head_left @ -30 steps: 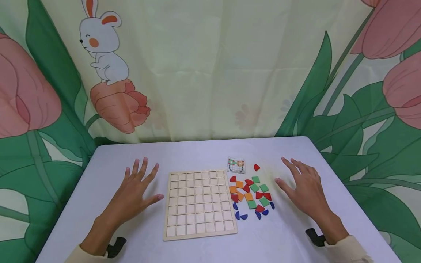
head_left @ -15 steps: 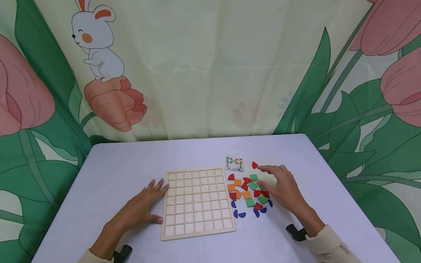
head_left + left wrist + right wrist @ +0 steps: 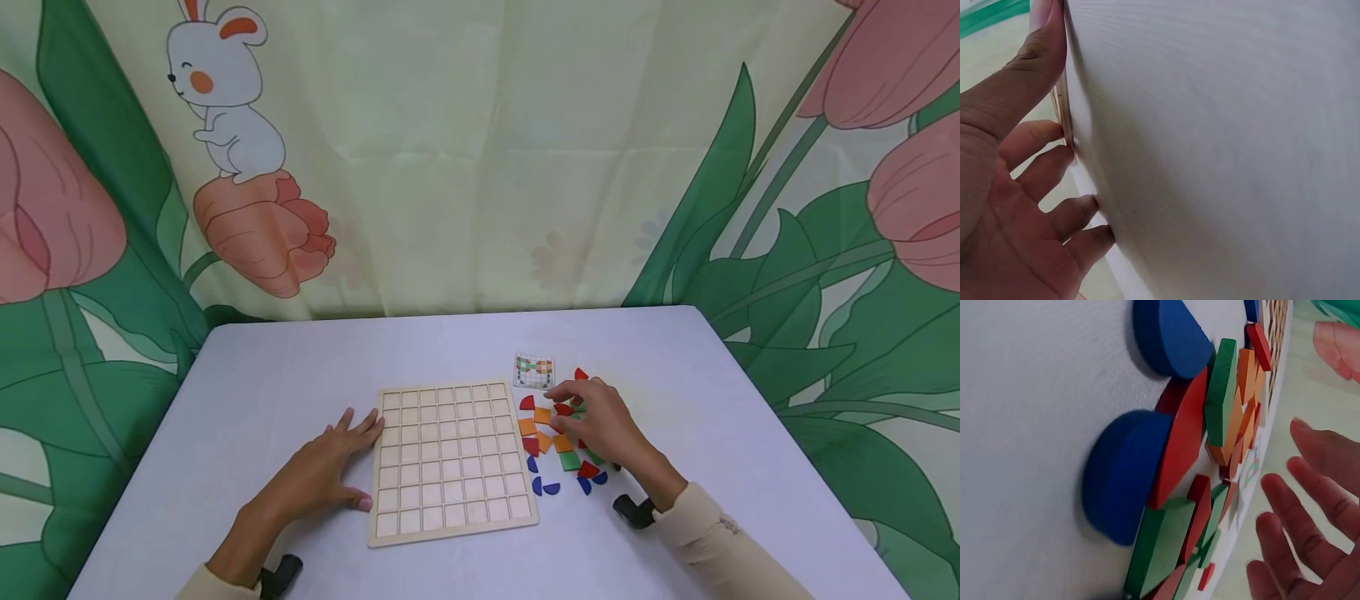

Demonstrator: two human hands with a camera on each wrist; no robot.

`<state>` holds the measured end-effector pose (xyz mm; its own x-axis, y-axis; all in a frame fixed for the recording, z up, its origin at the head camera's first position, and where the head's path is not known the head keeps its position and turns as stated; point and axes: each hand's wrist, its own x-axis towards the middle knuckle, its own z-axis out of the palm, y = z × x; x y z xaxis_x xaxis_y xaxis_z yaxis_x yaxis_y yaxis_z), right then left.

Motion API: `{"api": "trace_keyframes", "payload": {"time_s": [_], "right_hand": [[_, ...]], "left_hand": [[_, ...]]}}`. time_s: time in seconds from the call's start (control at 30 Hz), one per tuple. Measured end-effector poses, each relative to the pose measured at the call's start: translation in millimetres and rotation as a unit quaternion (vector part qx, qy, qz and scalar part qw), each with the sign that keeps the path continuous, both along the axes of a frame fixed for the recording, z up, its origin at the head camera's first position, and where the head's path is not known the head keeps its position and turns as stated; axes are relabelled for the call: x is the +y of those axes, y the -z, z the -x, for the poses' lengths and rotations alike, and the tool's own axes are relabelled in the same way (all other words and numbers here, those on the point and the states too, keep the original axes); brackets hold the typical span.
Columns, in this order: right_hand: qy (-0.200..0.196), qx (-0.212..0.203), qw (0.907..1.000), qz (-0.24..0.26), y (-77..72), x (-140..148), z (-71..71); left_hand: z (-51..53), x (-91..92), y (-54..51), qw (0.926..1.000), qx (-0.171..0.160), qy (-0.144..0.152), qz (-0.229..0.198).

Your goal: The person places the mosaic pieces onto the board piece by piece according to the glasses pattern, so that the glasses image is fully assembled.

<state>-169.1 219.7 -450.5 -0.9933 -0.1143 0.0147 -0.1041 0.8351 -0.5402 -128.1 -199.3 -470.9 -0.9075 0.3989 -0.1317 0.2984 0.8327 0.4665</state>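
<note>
The wooden grid board (image 3: 453, 458) lies flat on the table. Against its left edge rest the fingertips and thumb of my left hand (image 3: 322, 467), also seen in the left wrist view, where the hand (image 3: 1029, 206) has bent fingers. My right hand (image 3: 600, 421) hovers above loose wooden pieces at the board's right, thumb and fingers apart. In the right wrist view that hand (image 3: 1313, 531) holds nothing. Beneath it lie red rounded pieces (image 3: 1182, 444), green squares (image 3: 1221, 394), orange squares (image 3: 542, 415) and blue half-rounds (image 3: 1125, 475); the hand hides some of them in the head view.
A small card (image 3: 534, 372) printed with a coloured grid pattern lies behind the pieces. One red piece (image 3: 581, 374) sits apart at the back. The white table (image 3: 300, 358) ends at a curtain (image 3: 450, 208) printed with a rabbit and tulips.
My left hand has come down and right to the board's edge, then stayed. My right hand has moved left and down over the pieces, coming nearer the card.
</note>
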Motion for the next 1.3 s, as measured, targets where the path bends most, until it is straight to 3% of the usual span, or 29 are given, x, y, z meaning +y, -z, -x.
{"api": "trace_keyframes", "payload": {"time_s": [0.3,0.63,0.9,1.2,1.3], "right_hand": [[0.004,-0.03,0.9989,-0.036,9.5,-10,9.0],[0.01,-0.024,0.9971,-0.071,13.1,-16,8.7],[0.009,-0.026,0.9996,-0.011,12.7,-16,9.7],[0.016,-0.003,0.9993,0.034,1.6,-23,7.8],[0.006,-0.015,0.9986,0.051,-0.7,-30,7.3]], "left_hand": [[-2.4,-1.1,1.7,1.0,-0.005,-0.003,0.003],[-3.9,-0.7,2.4,0.9999,-0.014,-0.007,0.005],[-2.4,1.3,2.6,0.9998,-0.007,-0.008,0.017],[0.0,1.4,0.3,0.9998,-0.002,-0.004,0.021],[0.5,1.2,0.0,0.9998,-0.003,-0.002,0.02]]}}
